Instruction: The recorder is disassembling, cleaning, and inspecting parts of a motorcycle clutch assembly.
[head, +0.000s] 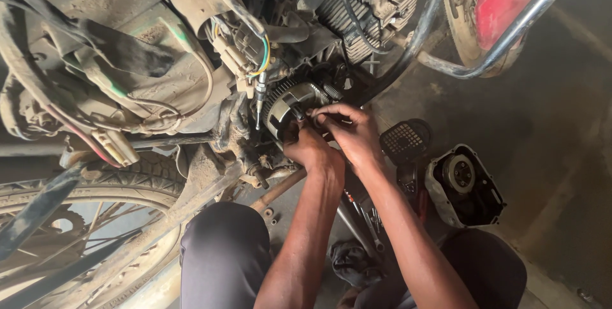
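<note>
Two hands, left hand point(310, 149) and right hand point(352, 132), each grip pinching one clutch assembly point(290, 106)

floor point(561, 130): bare dusty concrete | light: dim, warm | walls: none visible

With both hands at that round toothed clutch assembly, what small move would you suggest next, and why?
Probably steady the round toothed metal clutch assembly with the left hand while the right hand works its pinched fingertips at the hub. Both hands already meet there, and the removed grey engine cover lies aside on the floor.
</note>
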